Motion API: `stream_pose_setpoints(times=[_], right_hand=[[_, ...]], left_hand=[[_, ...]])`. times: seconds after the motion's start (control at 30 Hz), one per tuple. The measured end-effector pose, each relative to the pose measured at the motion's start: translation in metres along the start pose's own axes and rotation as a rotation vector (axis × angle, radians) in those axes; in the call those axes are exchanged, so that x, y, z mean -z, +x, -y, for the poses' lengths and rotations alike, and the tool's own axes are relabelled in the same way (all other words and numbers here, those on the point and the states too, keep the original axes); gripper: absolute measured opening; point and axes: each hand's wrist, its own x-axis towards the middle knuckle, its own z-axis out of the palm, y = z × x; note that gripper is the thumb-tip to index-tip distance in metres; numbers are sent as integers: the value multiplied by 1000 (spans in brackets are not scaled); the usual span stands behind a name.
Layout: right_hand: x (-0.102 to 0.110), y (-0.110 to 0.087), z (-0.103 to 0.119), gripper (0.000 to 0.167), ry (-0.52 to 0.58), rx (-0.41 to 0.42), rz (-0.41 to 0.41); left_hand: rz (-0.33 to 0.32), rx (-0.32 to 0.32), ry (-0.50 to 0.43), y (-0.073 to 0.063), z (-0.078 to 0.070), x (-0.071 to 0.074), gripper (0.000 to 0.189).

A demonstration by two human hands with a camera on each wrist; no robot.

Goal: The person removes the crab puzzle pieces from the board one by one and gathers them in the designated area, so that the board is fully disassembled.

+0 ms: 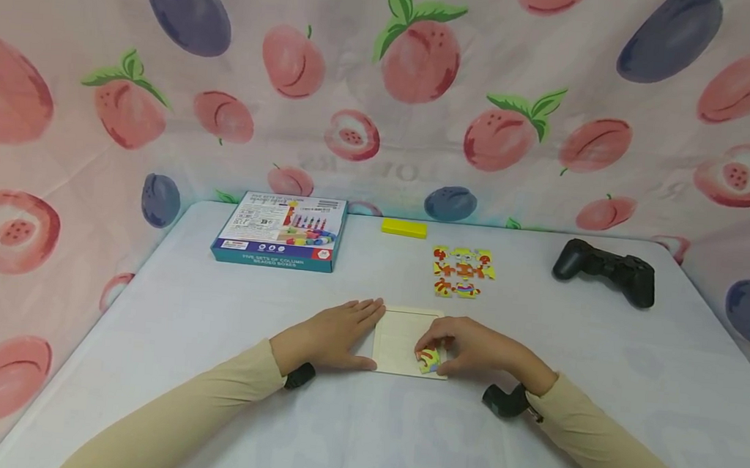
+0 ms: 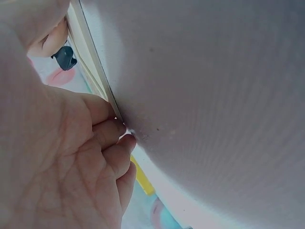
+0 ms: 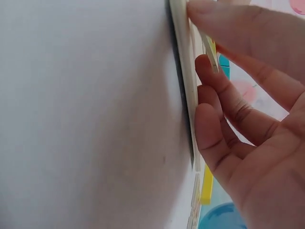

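Note:
A shallow pale wooden puzzle tray point(image 1: 399, 333) lies on the white table between both hands. Along its left side rests my left hand point(image 1: 334, 336), fingers extended, with fingertips near the far left corner and the thumb near the close one. Over the tray's near right corner, my right hand point(image 1: 477, 346) pinches a yellow, red and blue jigsaw piece point(image 1: 429, 361). From the right wrist, that piece point(image 3: 210, 51) appears edge-on and tilted at the fingertips, with the thumb right at the tray's rim point(image 3: 185, 71). Behind the tray lie several matching jigsaw pieces point(image 1: 464, 270) in loose rows.
At the back left lies a flat boxed toy set point(image 1: 277, 230). A yellow block point(image 1: 405, 228) sits near the table's far edge. To the right is a black game controller point(image 1: 605, 272). A fruit-print cloth point(image 1: 416, 134) hangs behind the table.

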Motion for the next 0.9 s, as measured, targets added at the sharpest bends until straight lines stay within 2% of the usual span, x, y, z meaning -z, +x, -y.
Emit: stream_pose_setpoints(times=[0.13, 0.4, 0.9], right_hand=[[1, -2, 0, 37, -23, -17, -49], [5, -7, 1, 27, -27, -107, -110], [29, -29, -30, 23, -59, -187, -284]], left_hand=[[0, 0, 3, 0, 0, -1, 91], [4, 1, 20, 2, 1, -3, 91], [0, -7, 23, 2, 1, -2, 91]])
